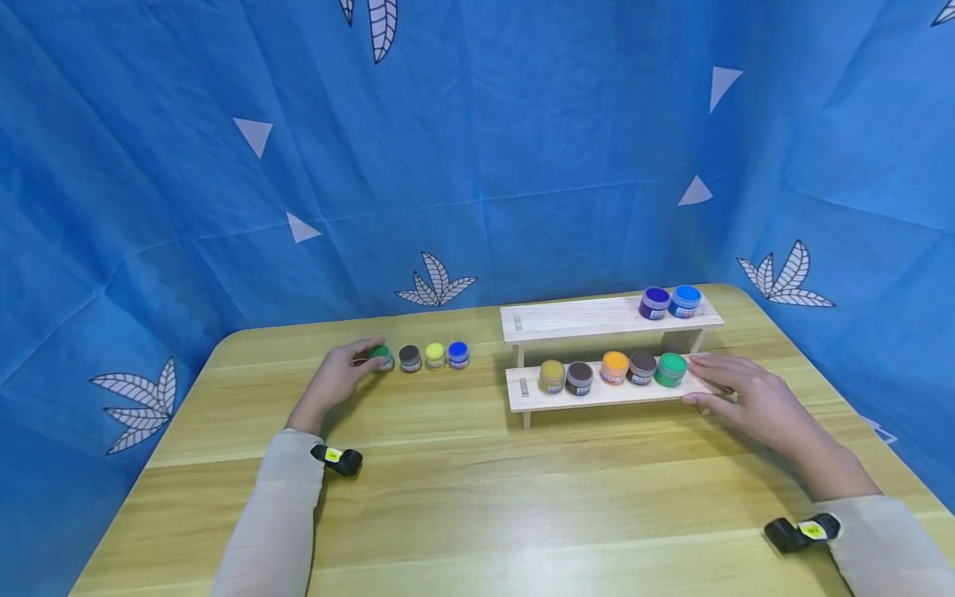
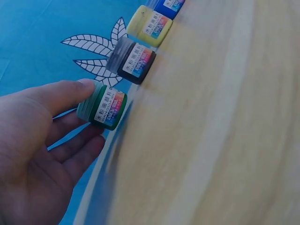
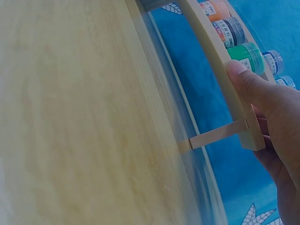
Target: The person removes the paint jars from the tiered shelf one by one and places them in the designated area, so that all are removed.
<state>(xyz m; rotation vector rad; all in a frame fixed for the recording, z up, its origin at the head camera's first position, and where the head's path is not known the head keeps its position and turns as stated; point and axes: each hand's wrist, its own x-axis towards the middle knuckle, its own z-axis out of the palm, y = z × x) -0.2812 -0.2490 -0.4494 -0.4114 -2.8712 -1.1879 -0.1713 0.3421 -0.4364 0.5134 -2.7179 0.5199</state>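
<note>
At the left end of a row of paint jars, my left hand (image 1: pixel 341 377) pinches a dark green paint jar (image 2: pixel 108 107) between thumb and fingers. Beside that jar are a black jar (image 1: pixel 409 358), a yellow jar (image 1: pixel 435 356) and a blue jar (image 1: pixel 458 355). My right hand (image 1: pixel 757 402) grips the right end of the lower board of a two-tier wooden stand (image 1: pixel 612 322), thumb at the front edge and fingers toward the back. Closest to that hand on the board stands a bright green jar (image 3: pixel 248 56), just past the thumb tip.
On the lower tier are also an ochre jar (image 1: pixel 552 376), a dark brown jar (image 1: pixel 579 378), an orange jar (image 1: pixel 615 367) and another dark jar (image 1: pixel 642 367). A purple jar (image 1: pixel 655 303) and a light blue jar (image 1: pixel 685 301) occupy the upper tier. Blue cloth (image 1: pixel 477 149) hangs behind the table.
</note>
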